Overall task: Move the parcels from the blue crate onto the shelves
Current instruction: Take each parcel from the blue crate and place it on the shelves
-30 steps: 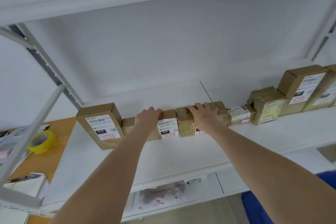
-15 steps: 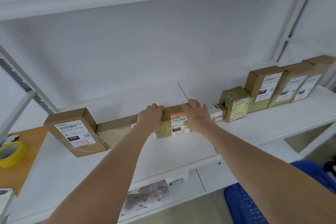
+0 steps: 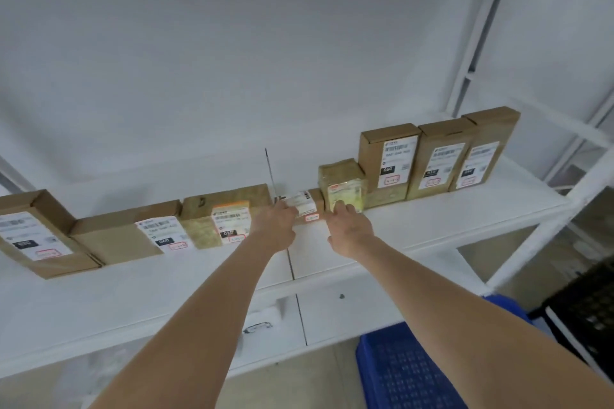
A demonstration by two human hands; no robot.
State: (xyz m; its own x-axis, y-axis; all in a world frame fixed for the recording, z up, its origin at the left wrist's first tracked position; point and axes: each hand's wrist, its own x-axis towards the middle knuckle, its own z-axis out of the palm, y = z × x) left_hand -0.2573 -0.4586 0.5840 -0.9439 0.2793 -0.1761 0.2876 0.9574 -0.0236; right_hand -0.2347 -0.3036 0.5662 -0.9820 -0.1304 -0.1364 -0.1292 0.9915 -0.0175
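Observation:
A row of brown parcels stands along the back of the white shelf (image 3: 432, 226). My left hand (image 3: 275, 226) touches the left end of a small low parcel (image 3: 307, 206) with a white label. The fingers of my right hand (image 3: 349, 229) reach the base of a tape-wrapped yellowish parcel (image 3: 342, 183), just right of the small one. Left of my hands sit a taped parcel (image 3: 226, 216), a flat box (image 3: 123, 236) and a larger box (image 3: 33, 232). The blue crate (image 3: 398, 372) is on the floor at lower right, partly hidden by my right arm.
Three upright labelled boxes (image 3: 438, 156) fill the shelf's right part up to the white upright post (image 3: 478, 30). A lower shelf (image 3: 332, 315) lies beneath. A black crate (image 3: 591, 315) stands to the right of the blue one.
Both hands have moved right along the row, from the taped parcel with the label to the small low parcel. The view has swung right too.

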